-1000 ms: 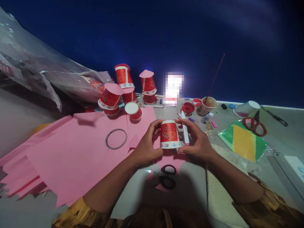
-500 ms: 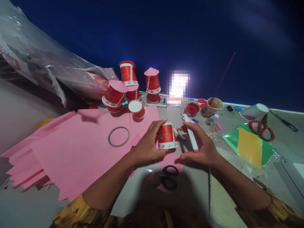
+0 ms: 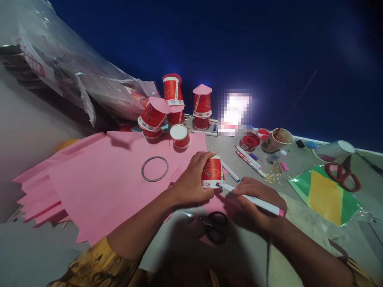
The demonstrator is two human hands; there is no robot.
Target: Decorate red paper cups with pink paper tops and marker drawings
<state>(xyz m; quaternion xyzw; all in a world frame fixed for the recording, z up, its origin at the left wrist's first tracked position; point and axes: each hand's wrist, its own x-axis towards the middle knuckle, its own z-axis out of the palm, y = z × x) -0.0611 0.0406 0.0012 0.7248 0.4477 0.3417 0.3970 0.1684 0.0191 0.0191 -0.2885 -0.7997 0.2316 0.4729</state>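
My left hand [image 3: 194, 177] wraps around a red paper cup [image 3: 213, 172], which is upside down with its white rim at the bottom. Small coloured marks run along that rim. In my right hand [image 3: 260, 201] is a white marker [image 3: 260, 203] with a pink end, held like a pen. Its tip is at the cup's white rim; whether it touches I cannot tell. Just behind the cup lies another white marker [image 3: 231, 171] with a blue end. Black-handled scissors [image 3: 216, 227] rest on pink paper scraps below the cup.
Large pink sheets [image 3: 110, 175] with a grey ring [image 3: 154, 168] cover the left. Stacked red cups [image 3: 152, 115] stand behind. A red paint jar [image 3: 249, 142], a paper cup [image 3: 277, 140] with a stick, red-handled scissors [image 3: 342, 177] and a green packet [image 3: 299, 181] are at right.
My right hand has turned the white marker and brought its tip to the cup's rim. The left hand still holds the cup. The whole view has shifted slightly.
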